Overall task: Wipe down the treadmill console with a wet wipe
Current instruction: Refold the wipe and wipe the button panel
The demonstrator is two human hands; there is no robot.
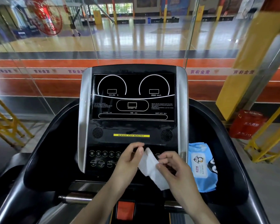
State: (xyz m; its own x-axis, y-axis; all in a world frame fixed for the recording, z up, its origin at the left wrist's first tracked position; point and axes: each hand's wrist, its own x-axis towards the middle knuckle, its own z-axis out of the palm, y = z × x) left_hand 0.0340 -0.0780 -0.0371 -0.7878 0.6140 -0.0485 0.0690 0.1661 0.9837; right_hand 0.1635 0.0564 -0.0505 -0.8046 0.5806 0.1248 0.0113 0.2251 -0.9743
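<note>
Wet wipe [149, 167] between both hands, above console [132, 126].

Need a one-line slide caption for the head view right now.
Both hands, left hand and right hand, hold a white wet wipe before the treadmill console; blue wipe pack at right.

Your left hand [128, 160] and right hand [174, 168] hold the wet wipe [149, 167] between them, before the console's button panel [102, 159]; the wipes pack [200, 167] lies right of the console [132, 97].
</note>
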